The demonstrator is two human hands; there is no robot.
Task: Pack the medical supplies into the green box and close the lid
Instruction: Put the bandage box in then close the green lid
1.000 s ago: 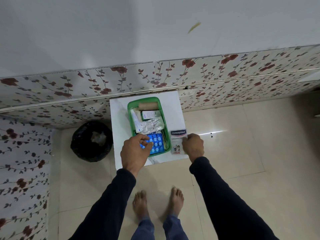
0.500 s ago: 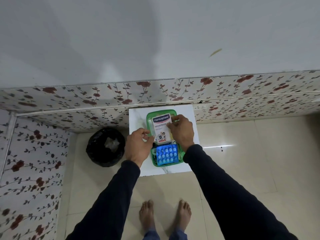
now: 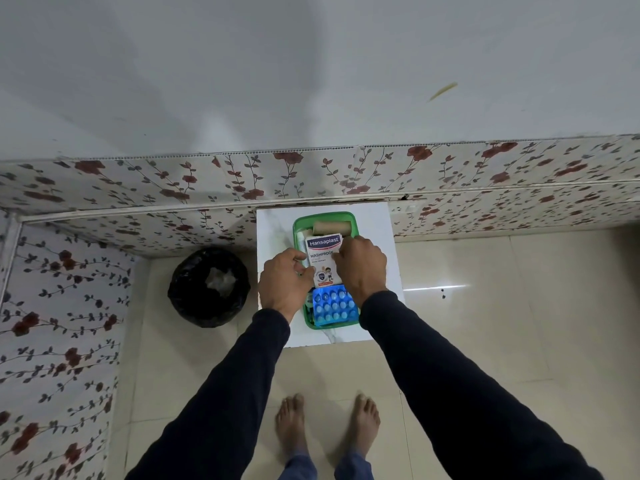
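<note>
green box: open green box point(image 3: 354, 226) on small white table point(image 3: 273, 230), lid not seen on it
box contents: brown bandage roll point(image 3: 331, 227) at far end beyond both hands; white tube point(image 3: 300, 236) along the left wall, just past the left fingertips; blue pill pack point(image 3: 333, 305) at near end, between the two wrists; other items under the packet, can't make out
plaster packet: white Hansaplast plaster packet point(image 3: 323, 258) over middle of box, between the hands, near end slightly tilted right
left hand: left hand point(image 3: 284, 279) fingers curled, pinching packet's left edge
right hand: right hand point(image 3: 362, 264) fingers bent, gripping packet's right edge, thumb side on its face
bin: black-lined bin point(image 3: 209, 286) on floor, left of left hand, well apart from table
</note>
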